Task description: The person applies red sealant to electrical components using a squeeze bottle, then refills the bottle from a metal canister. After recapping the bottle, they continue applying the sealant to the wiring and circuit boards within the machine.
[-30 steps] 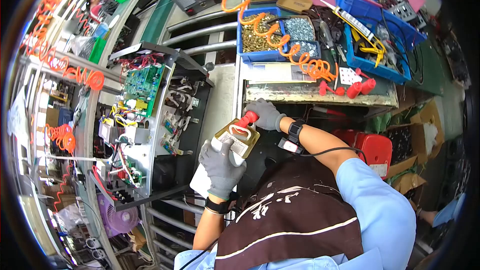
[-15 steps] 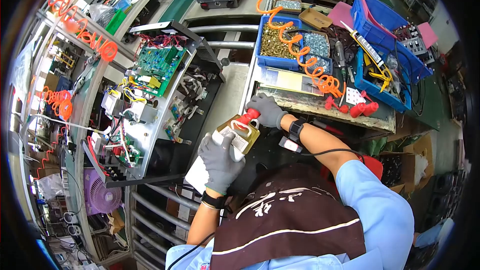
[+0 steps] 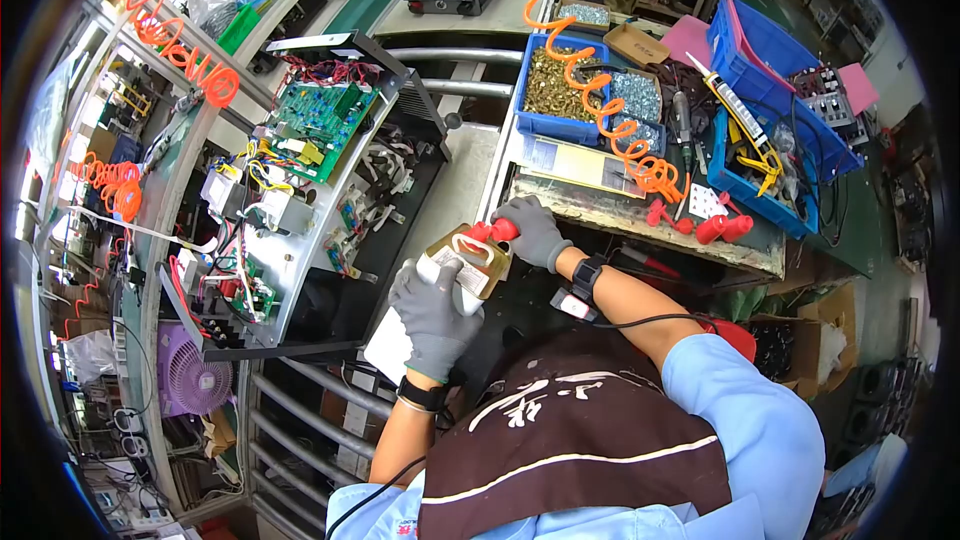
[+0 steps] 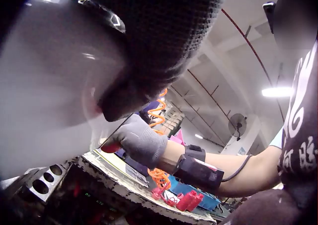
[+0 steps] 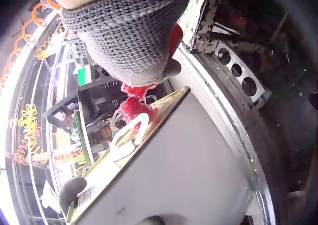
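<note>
A rectangular metal can (image 3: 488, 283) with a gold top, white handle and pale sides is tilted in front of the apron. My gloved left hand (image 3: 437, 315) grips its side, thumb lying over the label. At the can's mouth is a red piece (image 3: 488, 232), rough-surfaced in the right wrist view, its exact kind unclear. Gloved too, my right hand (image 3: 533, 232) holds this red piece, fingers curled round it. The can's smooth grey side (image 5: 184, 160) fills the lower right wrist view. Most of the left fingers are hidden behind the can.
An opened machine chassis (image 3: 320, 190) with circuit boards stands left, beside metal rollers (image 3: 330, 385). Beyond my right hand, the worn bench (image 3: 600, 202) carries a blue bin of brass screws (image 3: 563, 85), a coiled orange hose (image 3: 625, 145) and red bottles (image 3: 722, 228).
The view has shifted, so the bench and chassis sit differently in it. Both hands keep their hold on the can and the red piece, with only slight movement.
</note>
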### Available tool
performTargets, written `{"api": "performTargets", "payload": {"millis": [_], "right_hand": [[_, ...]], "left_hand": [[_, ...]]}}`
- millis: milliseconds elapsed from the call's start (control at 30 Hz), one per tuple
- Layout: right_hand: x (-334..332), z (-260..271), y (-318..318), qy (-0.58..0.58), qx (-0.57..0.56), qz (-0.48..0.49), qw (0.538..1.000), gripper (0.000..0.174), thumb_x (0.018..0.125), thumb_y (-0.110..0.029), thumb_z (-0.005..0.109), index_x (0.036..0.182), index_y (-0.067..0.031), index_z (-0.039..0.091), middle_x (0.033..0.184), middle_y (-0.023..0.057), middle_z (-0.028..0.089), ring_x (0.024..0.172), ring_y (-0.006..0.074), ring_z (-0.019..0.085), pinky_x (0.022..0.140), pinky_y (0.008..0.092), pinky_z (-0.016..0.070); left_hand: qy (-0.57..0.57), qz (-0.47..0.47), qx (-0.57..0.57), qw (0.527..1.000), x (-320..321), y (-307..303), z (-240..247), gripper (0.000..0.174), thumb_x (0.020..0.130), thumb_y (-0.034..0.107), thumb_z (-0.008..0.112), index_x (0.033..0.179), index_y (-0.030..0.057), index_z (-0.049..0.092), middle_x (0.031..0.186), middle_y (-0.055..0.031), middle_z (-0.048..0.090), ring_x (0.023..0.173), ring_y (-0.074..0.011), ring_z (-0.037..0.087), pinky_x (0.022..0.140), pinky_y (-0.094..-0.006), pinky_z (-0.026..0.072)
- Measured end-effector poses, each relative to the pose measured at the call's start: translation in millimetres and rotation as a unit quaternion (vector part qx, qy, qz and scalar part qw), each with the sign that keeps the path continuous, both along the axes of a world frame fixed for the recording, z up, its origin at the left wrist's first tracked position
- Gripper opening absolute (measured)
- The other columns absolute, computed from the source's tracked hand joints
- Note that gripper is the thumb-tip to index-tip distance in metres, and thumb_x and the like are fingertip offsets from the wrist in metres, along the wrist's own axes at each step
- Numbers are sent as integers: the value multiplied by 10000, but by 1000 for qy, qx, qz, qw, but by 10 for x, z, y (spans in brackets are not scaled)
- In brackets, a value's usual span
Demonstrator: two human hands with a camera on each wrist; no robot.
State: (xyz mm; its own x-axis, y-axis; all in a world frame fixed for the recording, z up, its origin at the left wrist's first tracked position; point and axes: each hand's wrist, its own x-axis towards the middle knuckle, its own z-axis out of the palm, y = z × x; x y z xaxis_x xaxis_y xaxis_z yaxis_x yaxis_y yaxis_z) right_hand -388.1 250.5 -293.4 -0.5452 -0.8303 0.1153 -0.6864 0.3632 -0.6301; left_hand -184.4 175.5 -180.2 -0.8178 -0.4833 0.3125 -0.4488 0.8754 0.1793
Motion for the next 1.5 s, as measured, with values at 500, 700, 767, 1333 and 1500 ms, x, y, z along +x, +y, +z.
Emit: {"api": "performTargets", "payload": {"millis": [500, 700, 767, 1333, 1500], "right_hand": [[196, 615, -258, -1, -97, -26, 995, 356, 681, -137, 685, 1035, -139, 640, 1055, 114, 561, 1012, 324, 523, 868, 414, 454], [-147, 912, -255, -368, -194, 15, 909, 497, 712, -121, 743, 1160, -3, 563, 1051, 62, 612, 975, 137, 574, 851, 289, 484], [-254, 840, -156, -451, -267, -17, 852, 493, 719, -85, 734, 1173, -12, 555, 1042, 60, 610, 963, 143, 578, 848, 293, 493], [-914, -898, 633, -161, -207, -365, 893, 463, 641, -71, 781, 1051, -55, 566, 978, 122, 619, 905, 273, 605, 817, 356, 480], [-873, -855, 724, -92, -84, -367, 922, 587, 634, -163, 785, 1143, -78, 507, 1108, 147, 560, 1021, 340, 556, 856, 412, 458]], "left_hand": [[40, 68, 7, 997, 113, -69, -5, 675, 545, 288, 796, 1154, 172, 528, 1204, -275, 419, 1163, -434, 384, 954, -512, 313], [108, 107, 65, 986, 371, -259, 74, 720, 522, 255, 825, 1136, 131, 470, 1237, -266, 372, 1154, -437, 373, 952, -498, 337], [160, 83, 59, 982, 491, -356, -45, 759, 504, 236, 856, 1132, 87, 456, 1224, -229, 381, 1139, -408, 388, 950, -482, 346], [185, 166, 271, 930, 1622, -633, -504, 925, 552, 162, 865, 1315, 42, 357, 1351, -170, 341, 1254, -328, 353, 1075, -430, 293], [39, 159, 9, 986, 1561, -621, -150, 942, 616, 531, 779, 1318, 14, 422, 1437, -229, 264, 1316, -398, 284, 1080, -502, 263]]}}
